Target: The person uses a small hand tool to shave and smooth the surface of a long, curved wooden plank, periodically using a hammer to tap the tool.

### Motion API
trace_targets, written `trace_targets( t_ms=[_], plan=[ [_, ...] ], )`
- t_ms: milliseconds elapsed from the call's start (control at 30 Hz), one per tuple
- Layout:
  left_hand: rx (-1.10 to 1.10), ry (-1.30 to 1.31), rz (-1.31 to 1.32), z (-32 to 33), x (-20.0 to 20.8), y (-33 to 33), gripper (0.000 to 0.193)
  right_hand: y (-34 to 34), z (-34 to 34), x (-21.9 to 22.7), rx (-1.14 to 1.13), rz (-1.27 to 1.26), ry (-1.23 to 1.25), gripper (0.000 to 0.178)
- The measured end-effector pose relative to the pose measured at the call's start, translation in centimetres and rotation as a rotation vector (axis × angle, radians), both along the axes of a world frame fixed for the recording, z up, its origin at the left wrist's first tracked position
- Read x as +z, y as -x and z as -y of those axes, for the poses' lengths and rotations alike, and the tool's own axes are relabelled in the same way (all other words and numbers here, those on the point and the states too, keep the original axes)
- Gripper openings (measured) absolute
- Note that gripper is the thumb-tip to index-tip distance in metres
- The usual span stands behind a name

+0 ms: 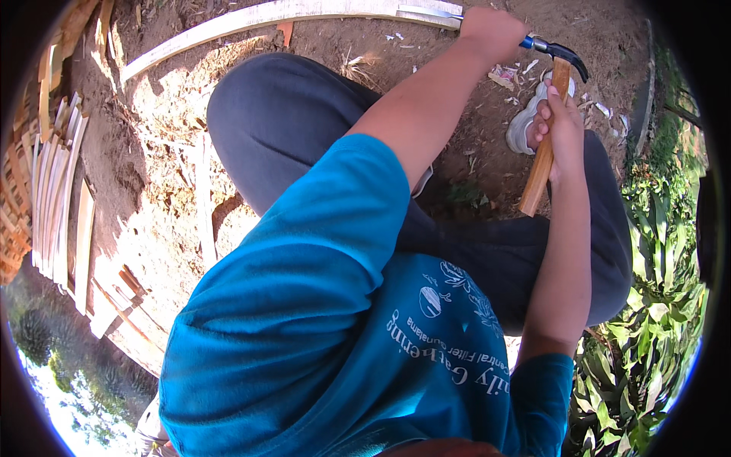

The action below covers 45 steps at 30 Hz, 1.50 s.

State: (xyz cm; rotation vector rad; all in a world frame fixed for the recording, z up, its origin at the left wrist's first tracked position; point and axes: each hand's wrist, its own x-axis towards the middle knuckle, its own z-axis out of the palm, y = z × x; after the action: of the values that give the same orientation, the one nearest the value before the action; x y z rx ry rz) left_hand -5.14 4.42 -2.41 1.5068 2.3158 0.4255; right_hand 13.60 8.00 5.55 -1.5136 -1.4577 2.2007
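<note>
My left hand (493, 34) is closed around the handle of a chisel, which it mostly hides. The chisel's flat metal blade (428, 12) points left and lies along the end of a long pale wooden board (266, 15). In my right hand (562, 126) is a claw hammer (542, 177), gripped partway up its wooden handle. The hammer's dark head is at the butt of the chisel, just right of my left hand; whether they touch I cannot tell.
Wood chips (504, 78) lie scattered on the bare soil near my shoe (522, 126). Several pale wooden strips (57, 194) are stacked at the left, beside woven slats (14, 202). Green plants (659, 305) grow along the right side. My bent knees flank the work area.
</note>
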Motion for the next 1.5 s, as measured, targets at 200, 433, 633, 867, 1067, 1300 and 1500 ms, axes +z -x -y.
trace_targets(
  t_ms=[200,433,633,867,1067,1300,1500],
  plan=[
    [0.012,-0.059,-0.029,-1.1,-1.5,0.9,0.015,0.2,0.1,-0.5,-0.155,-0.064,-0.098,0.016],
    [0.037,-0.097,-0.056,-1.2,-1.8,0.8,0.015,0.4,0.3,0.0,-0.158,-0.073,-0.043,0.017],
    [0.030,-0.071,-0.032,-0.6,-2.4,0.6,0.015,0.8,0.5,-0.5,-0.202,-0.060,-0.116,0.017],
    [0.043,-0.073,-0.082,-0.2,-2.6,1.2,0.014,0.9,0.7,-0.7,-0.166,-0.076,-0.147,0.017],
    [0.057,-0.059,-0.143,0.7,-3.0,2.4,0.014,0.9,1.1,0.2,0.076,-0.005,-0.042,0.017],
    [-0.022,0.031,-0.058,0.0,1.2,1.0,0.025,1.2,-0.9,-0.1,-0.268,-0.107,-0.186,0.028],
    [-0.243,-0.204,0.106,0.1,6.5,-2.8,0.051,2.1,-0.7,2.9,-0.268,-0.169,-0.282,0.037]
  ],
)
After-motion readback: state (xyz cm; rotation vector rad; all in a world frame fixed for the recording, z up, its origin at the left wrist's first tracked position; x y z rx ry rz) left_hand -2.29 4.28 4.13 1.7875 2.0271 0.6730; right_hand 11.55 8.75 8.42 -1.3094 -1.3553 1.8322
